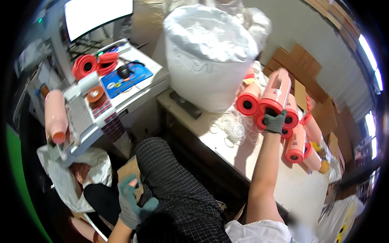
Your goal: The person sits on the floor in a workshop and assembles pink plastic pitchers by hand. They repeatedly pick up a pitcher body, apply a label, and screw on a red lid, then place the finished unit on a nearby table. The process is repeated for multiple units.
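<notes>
My right hand point(275, 122), in a grey glove, reaches out to a pile of pink bottles on the table at the right. Its fingers grip the red-rimmed base of the top pink bottle point(277, 87), which has a loop handle. Under and beside it lie several more pink bottles point(297, 143) with red ends. My left hand point(135, 202), gloved in grey-green, is held above my lap with fingers apart and nothing in it. Far off to its upper left, a pink bottle without a lid point(56, 115) rests at the edge of the workstation, its mouth facing me.
A large white sack point(202, 69) of white rings stands on the right table point(239, 156), beside a loose heap of rings point(233, 127). On the workstation are red lids point(85, 67), a mouse point(123, 71) and a monitor point(99, 16). A plastic-lined bin point(101, 166) stands below; cardboard boxes point(304, 60) lie behind.
</notes>
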Available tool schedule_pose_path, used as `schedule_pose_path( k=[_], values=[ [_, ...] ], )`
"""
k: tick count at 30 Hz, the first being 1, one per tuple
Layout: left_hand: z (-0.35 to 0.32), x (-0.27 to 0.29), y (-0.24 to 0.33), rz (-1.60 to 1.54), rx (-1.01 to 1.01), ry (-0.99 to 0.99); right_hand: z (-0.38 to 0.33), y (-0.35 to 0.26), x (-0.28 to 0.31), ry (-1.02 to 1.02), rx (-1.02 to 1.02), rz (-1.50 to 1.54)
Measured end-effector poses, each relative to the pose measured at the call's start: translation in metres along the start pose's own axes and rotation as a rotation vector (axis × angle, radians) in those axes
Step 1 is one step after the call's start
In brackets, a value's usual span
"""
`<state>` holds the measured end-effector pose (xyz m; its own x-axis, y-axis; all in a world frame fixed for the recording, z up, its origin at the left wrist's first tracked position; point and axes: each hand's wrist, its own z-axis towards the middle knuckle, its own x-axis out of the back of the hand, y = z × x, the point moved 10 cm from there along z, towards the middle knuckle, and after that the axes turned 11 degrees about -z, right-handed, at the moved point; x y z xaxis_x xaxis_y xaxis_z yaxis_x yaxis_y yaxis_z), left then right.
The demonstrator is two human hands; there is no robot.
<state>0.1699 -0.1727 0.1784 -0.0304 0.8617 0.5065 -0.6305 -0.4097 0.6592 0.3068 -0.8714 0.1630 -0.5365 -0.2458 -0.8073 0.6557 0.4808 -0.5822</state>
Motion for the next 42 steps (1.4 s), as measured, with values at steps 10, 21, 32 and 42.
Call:
schedule_pose_path(
  k=[10,21,32,42],
  values=[
    [-0.23,0.193,-0.149,0.346,0.655,0.993,-0.017,0.034,0.098,-0.255,1.145,-1.793],
    [-0.468,0.366,-0.237,1.109,1.338,0.994,-0.253,0.262,0.063,-0.557,-0.255,-1.232],
    [-0.393,0.263,-0.093,0.356,0.808,1.427,-0.661,0.372,-0.091,-1.426,-0.843,-0.817],
    [-0.161,0.089,-0.002,0.517,0.066,0.093,-0.522,0.29,-0.11,-1.352,-0.233,-1.104]
  ],
)
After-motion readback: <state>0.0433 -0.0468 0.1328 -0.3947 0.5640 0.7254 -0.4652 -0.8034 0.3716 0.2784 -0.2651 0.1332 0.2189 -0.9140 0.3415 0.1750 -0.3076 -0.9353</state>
